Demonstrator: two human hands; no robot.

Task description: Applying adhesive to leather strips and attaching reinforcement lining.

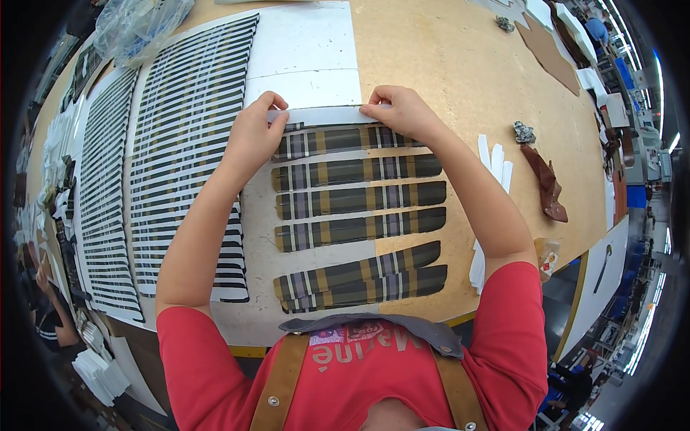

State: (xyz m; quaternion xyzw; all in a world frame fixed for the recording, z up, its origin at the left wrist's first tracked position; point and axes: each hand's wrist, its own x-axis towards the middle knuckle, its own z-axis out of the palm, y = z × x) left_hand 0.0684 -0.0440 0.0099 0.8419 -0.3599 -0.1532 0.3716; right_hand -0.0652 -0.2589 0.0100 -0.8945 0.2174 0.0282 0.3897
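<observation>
Worktable (445, 50) of pale wood spreads before me; clock positions run from the middle of the plaid group. At 12, a white strip (323, 115) lies at the far edge of the top plaid piece (334, 142). Left hand (259, 126): thumb and fingers pinched on the strip's left end. Right hand (406, 115): pinched on its right end, covering part of the piece. Progress, by judgement: one piece under way; five lower plaid pieces (359, 197), the nearest two overlapping, appear outstanding. At 10: striped rows (190, 129), possibly completed. At 3: loose white strips (496, 165), brown scrap (544, 183).

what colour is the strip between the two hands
The strip is white; it shows best in the head view.
</observation>
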